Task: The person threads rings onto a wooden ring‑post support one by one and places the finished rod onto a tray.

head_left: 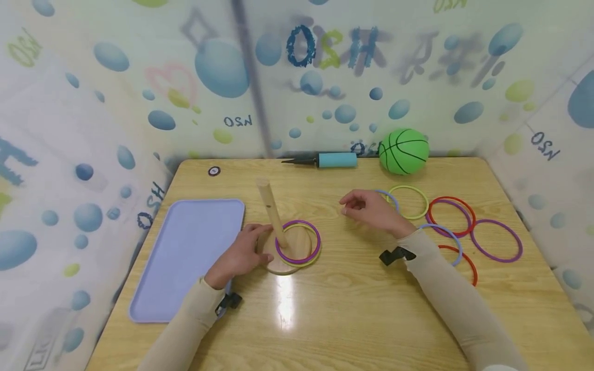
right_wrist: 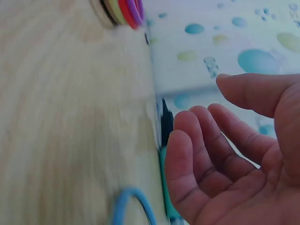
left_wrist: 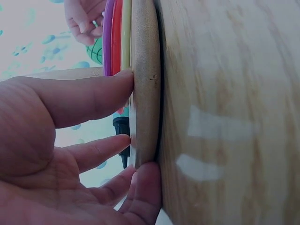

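Observation:
A wooden ring-toss stand (head_left: 270,208) with an upright peg stands on the table. Round its peg lie a purple ring (head_left: 318,242), a red ring (left_wrist: 116,42) and a yellow ring (head_left: 299,265). My left hand (head_left: 241,252) rests on the left side of the round base (left_wrist: 146,89). Thumb and index fingertips press its top, and other fingers touch its rim. My right hand (head_left: 373,210) hovers over the table right of the stand, fingers loosely bent, holding nothing. Behind it a blue ring (head_left: 394,200) is partly hidden; it also shows low in the right wrist view.
Several loose rings lie at the right: a yellow-green ring (head_left: 408,186), red ring (head_left: 474,219), purple ring (head_left: 521,247) and blue ring (head_left: 459,247) among them. A blue tray (head_left: 195,247) lies at the left. A pump (head_left: 337,160) and green ball (head_left: 403,151) sit along the back.

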A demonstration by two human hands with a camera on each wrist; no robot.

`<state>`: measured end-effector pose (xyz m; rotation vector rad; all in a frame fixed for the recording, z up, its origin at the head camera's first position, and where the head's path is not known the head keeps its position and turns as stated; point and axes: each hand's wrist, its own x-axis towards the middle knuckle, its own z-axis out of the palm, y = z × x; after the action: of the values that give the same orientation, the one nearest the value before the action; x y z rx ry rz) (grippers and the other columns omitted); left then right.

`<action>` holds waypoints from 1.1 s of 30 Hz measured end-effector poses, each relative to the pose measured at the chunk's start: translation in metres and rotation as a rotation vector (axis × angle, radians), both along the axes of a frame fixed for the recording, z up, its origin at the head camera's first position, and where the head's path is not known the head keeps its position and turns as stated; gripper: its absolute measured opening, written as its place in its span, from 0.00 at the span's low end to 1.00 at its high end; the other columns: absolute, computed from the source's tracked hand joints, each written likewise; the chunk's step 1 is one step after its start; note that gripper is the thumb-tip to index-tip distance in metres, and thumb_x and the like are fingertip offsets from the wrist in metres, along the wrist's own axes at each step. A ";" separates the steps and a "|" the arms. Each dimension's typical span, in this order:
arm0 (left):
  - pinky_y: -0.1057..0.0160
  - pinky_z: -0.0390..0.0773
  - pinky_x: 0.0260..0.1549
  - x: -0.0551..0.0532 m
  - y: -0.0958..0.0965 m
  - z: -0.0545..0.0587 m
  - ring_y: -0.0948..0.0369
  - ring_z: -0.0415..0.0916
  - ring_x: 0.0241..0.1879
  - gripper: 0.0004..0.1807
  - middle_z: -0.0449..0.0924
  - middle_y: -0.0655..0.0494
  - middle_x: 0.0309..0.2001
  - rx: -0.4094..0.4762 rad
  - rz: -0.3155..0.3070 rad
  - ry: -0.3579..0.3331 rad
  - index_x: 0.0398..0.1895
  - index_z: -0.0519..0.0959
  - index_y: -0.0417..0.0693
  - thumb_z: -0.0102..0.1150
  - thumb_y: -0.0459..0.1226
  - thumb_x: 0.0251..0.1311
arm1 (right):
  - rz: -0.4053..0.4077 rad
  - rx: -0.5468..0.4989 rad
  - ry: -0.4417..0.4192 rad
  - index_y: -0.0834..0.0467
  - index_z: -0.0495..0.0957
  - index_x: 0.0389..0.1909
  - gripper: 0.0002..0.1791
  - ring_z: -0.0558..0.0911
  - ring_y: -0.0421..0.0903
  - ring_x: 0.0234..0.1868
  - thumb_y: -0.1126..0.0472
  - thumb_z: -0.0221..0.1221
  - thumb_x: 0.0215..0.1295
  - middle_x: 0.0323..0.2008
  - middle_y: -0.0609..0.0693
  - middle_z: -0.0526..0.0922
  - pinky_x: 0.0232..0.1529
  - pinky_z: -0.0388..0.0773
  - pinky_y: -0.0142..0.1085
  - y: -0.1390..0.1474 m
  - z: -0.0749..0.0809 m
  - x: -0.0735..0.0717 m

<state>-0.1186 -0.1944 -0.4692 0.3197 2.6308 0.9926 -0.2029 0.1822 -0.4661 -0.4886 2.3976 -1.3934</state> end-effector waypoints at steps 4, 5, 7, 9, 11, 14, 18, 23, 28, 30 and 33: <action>0.34 0.67 0.68 0.001 0.000 0.000 0.34 0.64 0.70 0.43 0.66 0.30 0.70 0.003 0.001 0.015 0.78 0.68 0.40 0.75 0.33 0.58 | -0.082 0.025 0.031 0.62 0.81 0.60 0.21 0.84 0.52 0.45 0.52 0.63 0.76 0.47 0.56 0.85 0.44 0.83 0.38 0.023 0.005 -0.007; 0.34 0.67 0.69 0.002 0.000 0.000 0.34 0.64 0.70 0.43 0.66 0.30 0.70 0.007 0.000 0.014 0.78 0.68 0.40 0.75 0.33 0.58 | -0.102 0.030 0.037 0.62 0.81 0.61 0.21 0.84 0.51 0.45 0.52 0.63 0.76 0.47 0.57 0.85 0.45 0.82 0.37 0.029 0.006 -0.009; 0.34 0.67 0.69 0.002 0.000 0.001 0.34 0.64 0.70 0.43 0.66 0.31 0.70 0.010 -0.001 0.012 0.78 0.68 0.40 0.75 0.33 0.59 | -0.139 0.045 0.062 0.63 0.80 0.61 0.22 0.83 0.51 0.47 0.53 0.63 0.76 0.49 0.58 0.85 0.45 0.82 0.36 0.039 0.006 -0.013; 0.34 0.67 0.68 0.002 0.000 0.001 0.34 0.65 0.69 0.42 0.66 0.30 0.70 0.012 -0.007 0.016 0.77 0.69 0.39 0.75 0.33 0.59 | -0.176 0.069 0.088 0.64 0.80 0.61 0.22 0.83 0.51 0.49 0.52 0.63 0.77 0.50 0.59 0.85 0.44 0.82 0.35 0.048 0.006 -0.017; 0.34 0.67 0.68 0.002 0.000 0.002 0.33 0.65 0.69 0.42 0.66 0.30 0.70 0.014 -0.007 0.016 0.77 0.69 0.39 0.75 0.33 0.59 | -0.206 0.105 0.120 0.63 0.81 0.61 0.23 0.83 0.51 0.50 0.51 0.63 0.77 0.50 0.58 0.86 0.45 0.80 0.33 0.056 0.004 -0.021; 0.33 0.67 0.68 0.002 0.000 0.002 0.33 0.64 0.70 0.42 0.66 0.30 0.70 0.007 -0.008 0.017 0.77 0.69 0.40 0.75 0.33 0.59 | -0.238 0.147 0.150 0.63 0.81 0.61 0.22 0.83 0.53 0.51 0.53 0.63 0.76 0.51 0.59 0.86 0.46 0.78 0.33 0.065 0.002 -0.026; 0.33 0.67 0.68 0.002 0.000 0.001 0.33 0.63 0.71 0.42 0.66 0.32 0.71 0.001 -0.002 0.002 0.78 0.68 0.42 0.74 0.33 0.60 | -0.244 0.217 0.161 0.65 0.80 0.62 0.21 0.83 0.56 0.52 0.55 0.62 0.76 0.52 0.62 0.86 0.50 0.77 0.38 0.074 -0.001 -0.029; 0.32 0.67 0.68 0.001 -0.001 -0.001 0.33 0.62 0.71 0.42 0.65 0.32 0.72 -0.008 0.004 -0.014 0.79 0.68 0.44 0.74 0.34 0.61 | -0.236 0.327 0.155 0.66 0.81 0.63 0.23 0.82 0.59 0.54 0.56 0.62 0.75 0.52 0.65 0.86 0.54 0.78 0.47 0.082 -0.004 -0.033; 0.32 0.67 0.68 0.001 -0.001 -0.002 0.33 0.62 0.72 0.43 0.65 0.33 0.72 -0.007 0.008 -0.017 0.79 0.68 0.45 0.75 0.34 0.60 | -0.201 0.411 0.151 0.68 0.81 0.62 0.23 0.84 0.61 0.54 0.58 0.64 0.72 0.51 0.67 0.86 0.55 0.79 0.54 0.087 -0.009 -0.037; 0.32 0.67 0.68 0.002 -0.001 -0.001 0.33 0.62 0.71 0.43 0.65 0.33 0.72 -0.005 0.009 -0.019 0.79 0.68 0.45 0.75 0.34 0.61 | -0.192 0.429 0.146 0.68 0.81 0.61 0.23 0.84 0.61 0.54 0.59 0.65 0.71 0.51 0.67 0.87 0.55 0.80 0.54 0.089 -0.010 -0.037; 0.32 0.67 0.68 0.002 0.000 -0.001 0.33 0.62 0.72 0.42 0.65 0.33 0.73 -0.006 0.010 -0.021 0.79 0.68 0.45 0.74 0.34 0.61 | -0.178 0.442 0.139 0.67 0.82 0.60 0.22 0.85 0.61 0.52 0.58 0.65 0.71 0.49 0.66 0.87 0.51 0.81 0.52 0.091 -0.011 -0.037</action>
<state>-0.1168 -0.1946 -0.4697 0.2931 2.6188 0.9857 -0.2399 0.2733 -0.4772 -0.2669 2.8110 -0.8663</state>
